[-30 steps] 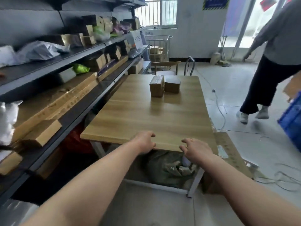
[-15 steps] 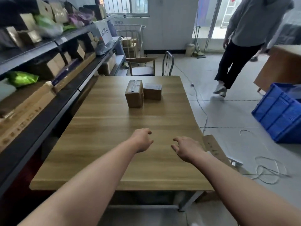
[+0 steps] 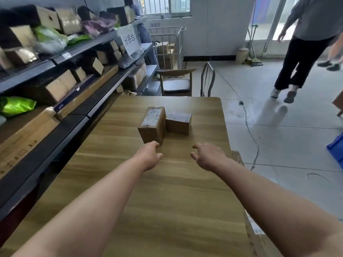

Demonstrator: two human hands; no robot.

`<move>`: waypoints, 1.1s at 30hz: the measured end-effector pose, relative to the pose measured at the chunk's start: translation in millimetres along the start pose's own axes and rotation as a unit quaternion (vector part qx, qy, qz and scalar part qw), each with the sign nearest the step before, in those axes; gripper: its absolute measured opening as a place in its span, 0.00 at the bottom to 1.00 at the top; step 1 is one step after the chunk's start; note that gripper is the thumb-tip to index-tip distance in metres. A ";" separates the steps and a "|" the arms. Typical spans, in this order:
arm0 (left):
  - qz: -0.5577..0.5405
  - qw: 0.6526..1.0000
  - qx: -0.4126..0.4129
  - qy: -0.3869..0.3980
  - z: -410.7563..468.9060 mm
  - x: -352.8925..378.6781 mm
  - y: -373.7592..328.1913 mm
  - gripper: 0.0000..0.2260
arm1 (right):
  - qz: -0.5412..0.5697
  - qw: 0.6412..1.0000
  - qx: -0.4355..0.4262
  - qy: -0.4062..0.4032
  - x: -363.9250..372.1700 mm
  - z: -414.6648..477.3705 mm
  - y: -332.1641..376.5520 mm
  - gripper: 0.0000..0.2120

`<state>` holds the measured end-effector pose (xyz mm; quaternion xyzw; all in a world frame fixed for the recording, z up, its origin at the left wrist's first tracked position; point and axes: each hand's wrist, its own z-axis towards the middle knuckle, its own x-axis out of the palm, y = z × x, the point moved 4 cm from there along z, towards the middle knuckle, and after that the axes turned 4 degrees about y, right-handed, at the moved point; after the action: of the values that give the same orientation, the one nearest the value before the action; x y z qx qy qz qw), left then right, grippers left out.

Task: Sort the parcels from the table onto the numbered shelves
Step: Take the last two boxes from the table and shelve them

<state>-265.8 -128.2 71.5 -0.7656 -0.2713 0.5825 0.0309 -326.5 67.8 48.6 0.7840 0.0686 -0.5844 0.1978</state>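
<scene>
Head view: two cardboard parcels sit side by side, touching, on the far half of the counter (image 3: 167, 201). The left grip (image 3: 150, 154) hangs just before the near lower edge of the taller parcel (image 3: 153, 124), fingers loosely curled and holding nothing; whether its fingertips touch the cardboard cannot be told. The right grip (image 3: 208, 155) hovers near the counter's right edge, fingers spread and relaxed, also empty, a little short of the lower parcel (image 3: 179, 122), which lies ahead and to its left. Half a second ago both grips were well short of the parcels; they have since reached forward, and the parcels have not shifted. The background person (image 3: 306, 43) has stepped further off to the right. Both parcels are brown box-shaped cartons with white printed labels on top, and glossy clear tape runs along the taller one. The counter is smooth wood-grain laminate with rounded corners. Dark metal shelves (image 3: 74, 117) along the left hold more cartons and a shiny green bag (image 3: 16, 106). A wooden chair (image 3: 176, 80) with a dark seat stands beyond the counter.
</scene>
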 end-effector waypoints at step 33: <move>0.156 0.988 -0.016 -0.010 272.3 11.2 37.6 0.32 | -0.001 1.000 -0.028 0.013 23.0 314.3 -18.0 0.30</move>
<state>-497.1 -228.3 -39.0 -0.7933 -0.1581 0.5831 -0.0754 -605.0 -41.3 -52.2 0.7857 0.0879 -0.5722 0.2180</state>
